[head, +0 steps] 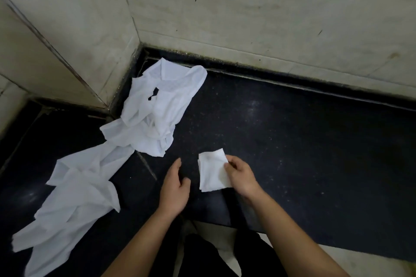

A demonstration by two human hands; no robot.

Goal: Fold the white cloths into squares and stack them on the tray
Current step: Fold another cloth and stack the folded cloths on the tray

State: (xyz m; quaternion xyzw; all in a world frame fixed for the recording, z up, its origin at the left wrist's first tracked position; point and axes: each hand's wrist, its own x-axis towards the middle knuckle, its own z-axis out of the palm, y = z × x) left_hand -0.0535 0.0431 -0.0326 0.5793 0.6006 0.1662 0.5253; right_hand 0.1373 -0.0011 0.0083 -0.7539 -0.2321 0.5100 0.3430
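A small white cloth (211, 171), folded into a rough square, is held above the dark counter (292, 141) by my right hand (240, 175), which grips its right edge. My left hand (174, 189) hovers just left of it with fingers apart and nothing in it. A heap of crumpled white cloths (155, 110) lies in the back corner of the counter. More unfolded white cloth (74, 204) trails from it toward the front left. No tray is in view.
Pale tiled walls (247, 7) close off the counter at the back and left. The counter's front edge (337, 252) runs at lower right, with light floor below it. My dark-clothed legs (209, 256) show at the bottom.
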